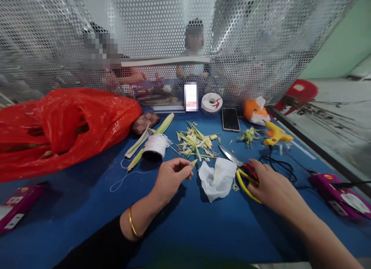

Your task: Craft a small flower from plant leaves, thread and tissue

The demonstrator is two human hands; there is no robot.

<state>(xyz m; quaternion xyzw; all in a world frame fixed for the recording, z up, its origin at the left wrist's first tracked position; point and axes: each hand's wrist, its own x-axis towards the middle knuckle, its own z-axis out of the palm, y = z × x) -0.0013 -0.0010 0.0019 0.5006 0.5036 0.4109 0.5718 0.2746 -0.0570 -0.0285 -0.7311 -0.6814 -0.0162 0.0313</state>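
My left hand (174, 178) is closed in a pinch on a small pale green strip of corn husk (194, 162), whose tip sticks out past the thumb. On the right, my right hand (265, 182) has its fingers closed about the red and yellow handles of a pair of scissors (232, 157). The blades point away to the left, low over the table. Between the hands lies a crumpled white tissue (217, 178). Just beyond it is a loose pile of cut husk pieces (197, 140). A spool of white thread (156, 146) lies left of the pile, beside long husk leaves (165, 124).
A red plastic bag (66, 126) covers the back left. Along the back stand a ribbon roll (211, 103), a phone (230, 119) and an orange tissue pack (255, 110). At right are a yellow glue gun (276, 133), black cable and a purple power strip (339, 195).
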